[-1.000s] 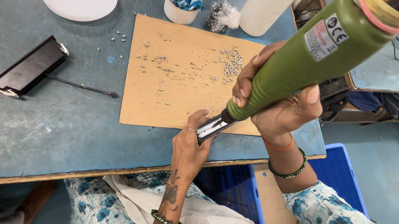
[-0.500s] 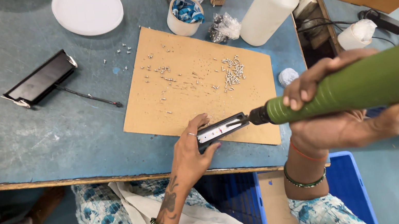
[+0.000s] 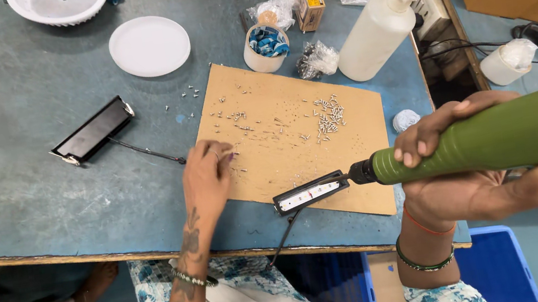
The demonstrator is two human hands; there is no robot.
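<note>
My right hand point(image 3: 478, 193) grips a thick green electric screwdriver point(image 3: 499, 138) held level, its bit pressed against the end of a narrow black part with a white face point(image 3: 310, 193). That part lies on the near edge of a brown cardboard sheet point(image 3: 360, 149), with a thin cable hanging off the table. My left hand point(image 3: 206, 179) rests fingertips-down on the sheet's left edge among scattered small screws. Whether it holds one is hidden. A denser heap of screws point(image 3: 328, 113) lies further back.
A second black part point(image 3: 92, 131) with a cable lies to the left. Behind the sheet are a white plate point(image 3: 149, 46), a cup of blue bits point(image 3: 264, 48), a white bottle point(image 3: 375, 34) and plastic bags. A blue crate point(image 3: 496, 266) sits below the table edge.
My left hand let go of the black part and moved left and away to the loose screws. The screwdriver swung level, its bit staying at the part's end. The view shifted toward the table.
</note>
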